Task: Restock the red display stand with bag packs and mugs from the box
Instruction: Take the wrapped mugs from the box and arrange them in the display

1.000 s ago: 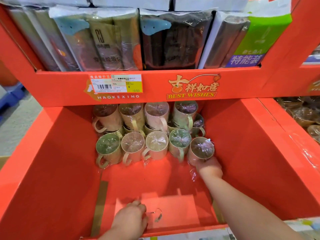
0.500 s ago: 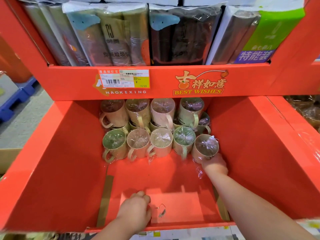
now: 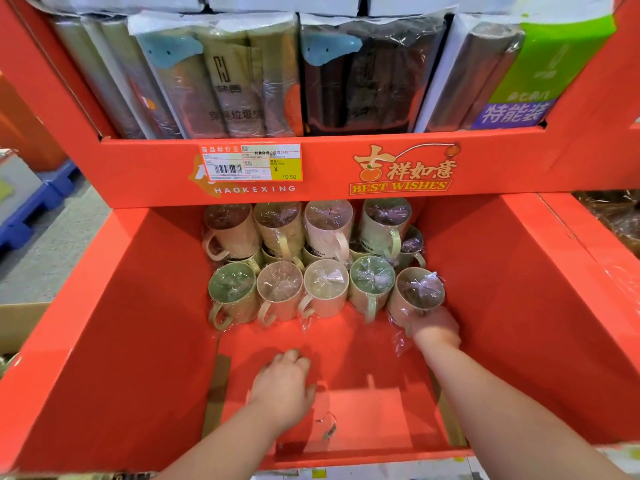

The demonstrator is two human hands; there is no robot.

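Well off stand wall [image 3: 519, 306], right hand [image 3: 434, 329] grips end mug [image 3: 417, 292].

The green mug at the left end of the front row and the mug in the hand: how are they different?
The green mug is green inside; the held mug looks brownish inside. The green mug is untouched, with its handle showing; the right hand grips the held mug, and its handle is out of sight. Both are covered in clear wrap.
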